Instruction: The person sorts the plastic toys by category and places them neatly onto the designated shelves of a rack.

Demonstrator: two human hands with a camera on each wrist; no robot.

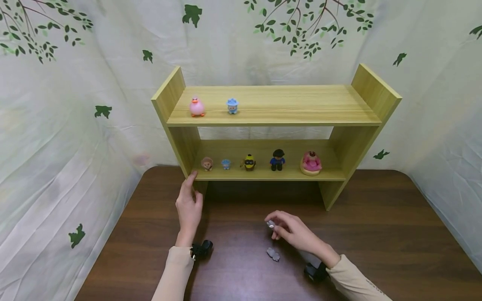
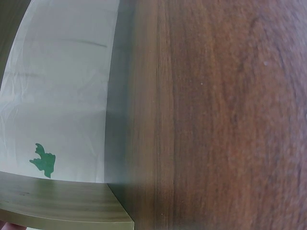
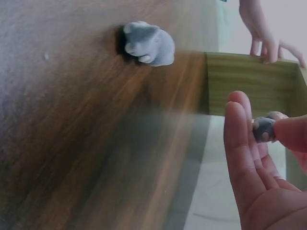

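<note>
In the head view, my right hand [image 1: 293,232] pinches a small grey figurine [image 1: 270,224] between thumb and fingers above the table. The right wrist view also shows this held grey figurine [image 3: 264,128] close to the thumb tip, partly covered. Below that hand, another grey animal figurine [image 1: 273,254] lies on the tabletop; its rounded ears and body show in the right wrist view [image 3: 149,44]. My left hand [image 1: 189,209] touches the lower left corner of the wooden shelf [image 1: 271,180], its fingers extended against the edge.
On the upper board stand a pink duck figurine [image 1: 196,107] and a blue-hatted figurine [image 1: 232,106]. The lower board holds a lion-like figurine [image 1: 207,163], a small blue figurine [image 1: 225,164], a yellow figurine [image 1: 249,162], a black-capped figurine [image 1: 277,160] and a pink bear figurine [image 1: 311,163].
</note>
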